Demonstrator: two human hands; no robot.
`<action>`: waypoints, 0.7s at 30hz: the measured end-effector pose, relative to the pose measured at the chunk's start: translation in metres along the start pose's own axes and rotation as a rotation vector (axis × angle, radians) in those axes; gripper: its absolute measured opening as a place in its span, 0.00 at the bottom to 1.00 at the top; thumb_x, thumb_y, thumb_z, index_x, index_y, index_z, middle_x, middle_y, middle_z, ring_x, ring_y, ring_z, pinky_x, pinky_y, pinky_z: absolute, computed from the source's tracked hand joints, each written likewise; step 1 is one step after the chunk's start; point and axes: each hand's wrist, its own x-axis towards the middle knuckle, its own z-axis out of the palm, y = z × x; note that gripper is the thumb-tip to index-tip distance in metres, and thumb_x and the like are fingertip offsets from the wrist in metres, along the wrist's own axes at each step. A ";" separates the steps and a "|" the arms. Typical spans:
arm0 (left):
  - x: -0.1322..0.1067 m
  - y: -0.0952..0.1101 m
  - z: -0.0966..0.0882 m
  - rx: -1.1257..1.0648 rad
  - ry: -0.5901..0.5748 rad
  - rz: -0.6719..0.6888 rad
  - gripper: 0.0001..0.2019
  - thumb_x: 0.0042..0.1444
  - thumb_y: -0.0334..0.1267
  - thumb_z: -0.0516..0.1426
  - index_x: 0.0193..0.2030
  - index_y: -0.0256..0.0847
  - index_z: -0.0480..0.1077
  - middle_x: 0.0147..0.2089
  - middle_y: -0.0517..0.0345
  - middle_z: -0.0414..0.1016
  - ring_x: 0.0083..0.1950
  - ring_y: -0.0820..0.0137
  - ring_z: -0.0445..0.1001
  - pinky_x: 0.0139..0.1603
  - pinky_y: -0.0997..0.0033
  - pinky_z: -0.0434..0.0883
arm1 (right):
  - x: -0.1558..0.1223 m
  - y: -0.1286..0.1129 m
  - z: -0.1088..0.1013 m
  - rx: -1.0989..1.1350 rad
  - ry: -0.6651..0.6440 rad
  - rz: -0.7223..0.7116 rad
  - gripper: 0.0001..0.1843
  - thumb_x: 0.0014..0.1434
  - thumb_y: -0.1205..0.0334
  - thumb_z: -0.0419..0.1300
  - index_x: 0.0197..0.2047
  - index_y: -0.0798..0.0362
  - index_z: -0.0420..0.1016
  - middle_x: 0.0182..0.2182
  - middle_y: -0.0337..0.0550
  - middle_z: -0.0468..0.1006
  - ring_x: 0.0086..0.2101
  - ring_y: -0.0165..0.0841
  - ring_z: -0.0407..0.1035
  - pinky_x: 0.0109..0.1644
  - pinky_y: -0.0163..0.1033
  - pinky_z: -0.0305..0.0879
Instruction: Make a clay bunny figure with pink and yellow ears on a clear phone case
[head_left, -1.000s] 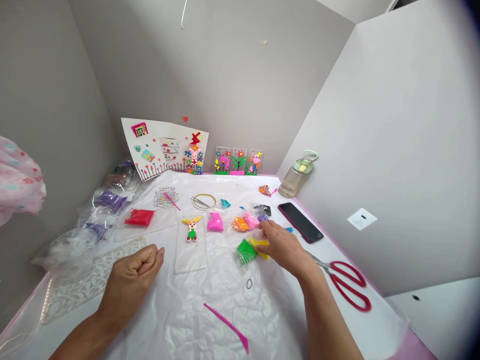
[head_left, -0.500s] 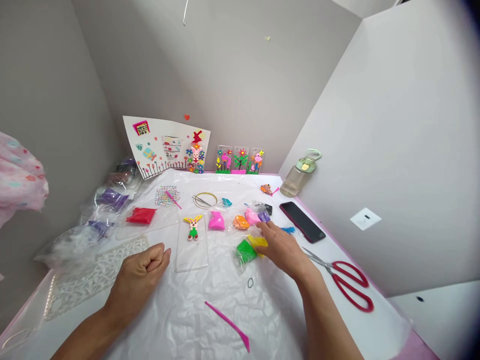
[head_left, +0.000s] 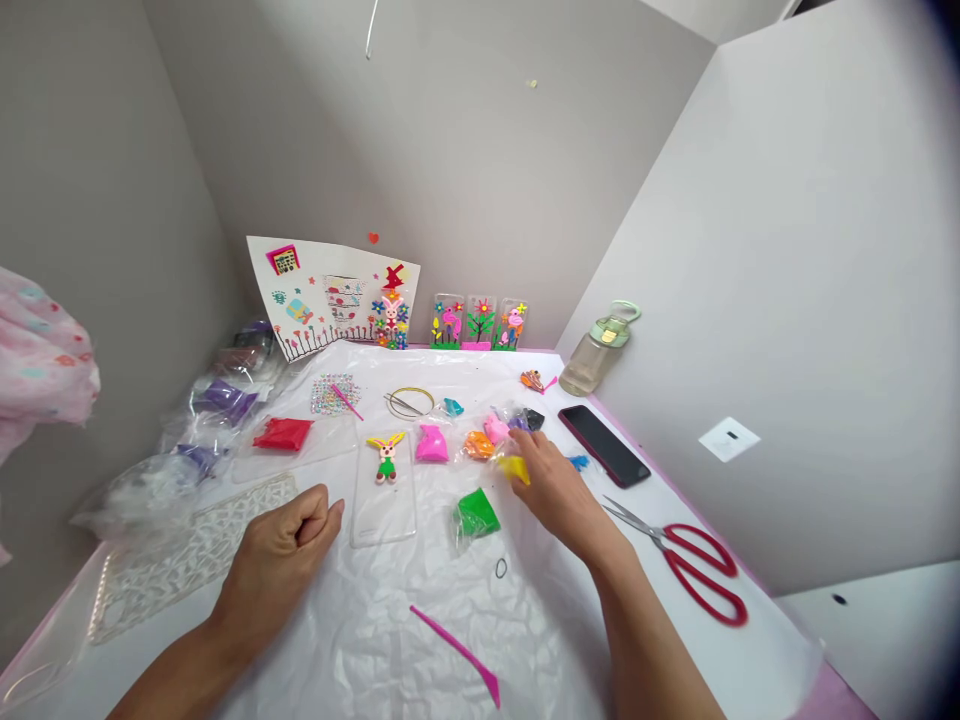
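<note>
My left hand (head_left: 289,545) rests as a closed fist on the white sheet, left of a clear phone case (head_left: 384,515). On that case lies a clay rabbit (head_left: 386,465) with yellow ears and green clothes. My right hand (head_left: 551,485) has its thumb and fingers on a yellow clay packet (head_left: 513,467), partly hidden by them. A green clay packet (head_left: 478,512) lies to the left of the right hand. Beyond the fingers are orange (head_left: 478,446), light pink (head_left: 495,429) and black (head_left: 534,419) clay packets. A brighter pink clay packet (head_left: 433,444) lies beside the case.
Red-handled scissors (head_left: 705,570), a phone (head_left: 604,445) and a bottle (head_left: 598,350) are on the right. A pink modelling tool (head_left: 457,650) lies in front. At left are a red clay packet (head_left: 283,434) and plastic bags (head_left: 142,500). Decorated cases (head_left: 480,322) lean on the wall.
The green clay packet has shifted left, away from my right hand. My right hand and the yellow packet have moved slightly farther back. My left fist has stayed put.
</note>
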 end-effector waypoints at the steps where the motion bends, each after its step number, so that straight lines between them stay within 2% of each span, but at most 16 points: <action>1: 0.000 0.000 0.000 0.003 0.001 0.000 0.19 0.57 0.48 0.50 0.25 0.47 0.42 0.23 0.69 0.43 0.24 0.73 0.48 0.24 0.74 0.52 | 0.000 0.000 -0.001 0.038 0.058 -0.027 0.25 0.63 0.72 0.57 0.62 0.55 0.61 0.52 0.54 0.71 0.50 0.44 0.68 0.52 0.45 0.66; 4: -0.001 0.000 0.000 0.010 -0.006 0.001 0.18 0.58 0.48 0.51 0.25 0.46 0.45 0.23 0.69 0.47 0.24 0.73 0.51 0.25 0.74 0.54 | 0.000 -0.003 -0.001 0.105 0.158 -0.097 0.26 0.62 0.70 0.58 0.62 0.54 0.61 0.52 0.52 0.72 0.51 0.44 0.67 0.55 0.46 0.65; 9: 0.000 -0.002 0.000 0.012 -0.014 -0.004 0.18 0.59 0.48 0.51 0.25 0.46 0.46 0.23 0.69 0.49 0.24 0.73 0.53 0.26 0.75 0.55 | 0.004 -0.001 0.006 -0.083 0.042 -0.045 0.25 0.58 0.77 0.55 0.58 0.53 0.68 0.48 0.53 0.76 0.48 0.48 0.68 0.50 0.50 0.66; 12: 0.000 -0.002 0.001 0.007 -0.021 -0.003 0.18 0.59 0.48 0.51 0.25 0.46 0.45 0.23 0.70 0.48 0.24 0.73 0.53 0.26 0.75 0.56 | 0.006 0.005 0.006 -0.107 0.107 0.023 0.29 0.56 0.82 0.50 0.59 0.55 0.68 0.56 0.58 0.71 0.55 0.50 0.66 0.55 0.53 0.64; 14: 0.000 -0.001 0.001 0.006 -0.024 -0.004 0.19 0.59 0.48 0.51 0.25 0.46 0.45 0.23 0.70 0.48 0.24 0.73 0.53 0.26 0.75 0.56 | 0.004 0.006 0.004 -0.034 0.130 -0.040 0.30 0.57 0.82 0.50 0.61 0.53 0.65 0.61 0.56 0.67 0.59 0.47 0.63 0.59 0.52 0.62; 16: 0.000 -0.001 0.001 0.006 -0.025 -0.005 0.19 0.59 0.49 0.51 0.25 0.46 0.46 0.23 0.70 0.48 0.24 0.73 0.53 0.25 0.75 0.56 | -0.001 0.004 0.003 0.121 0.053 -0.215 0.29 0.59 0.78 0.54 0.62 0.49 0.64 0.62 0.50 0.67 0.60 0.42 0.63 0.62 0.47 0.62; 18: -0.001 0.000 0.001 0.006 -0.024 -0.004 0.19 0.59 0.49 0.51 0.25 0.46 0.46 0.22 0.70 0.49 0.23 0.73 0.53 0.25 0.75 0.56 | -0.006 -0.001 0.005 0.250 -0.096 -0.374 0.28 0.59 0.73 0.60 0.62 0.47 0.65 0.60 0.47 0.69 0.59 0.40 0.65 0.62 0.45 0.63; 21: -0.001 0.002 0.001 0.005 -0.028 -0.001 0.17 0.59 0.48 0.52 0.25 0.46 0.51 0.22 0.70 0.53 0.23 0.72 0.55 0.24 0.74 0.56 | -0.010 -0.014 0.011 0.226 -0.227 -0.400 0.23 0.58 0.71 0.64 0.56 0.50 0.70 0.54 0.48 0.74 0.55 0.41 0.68 0.58 0.45 0.64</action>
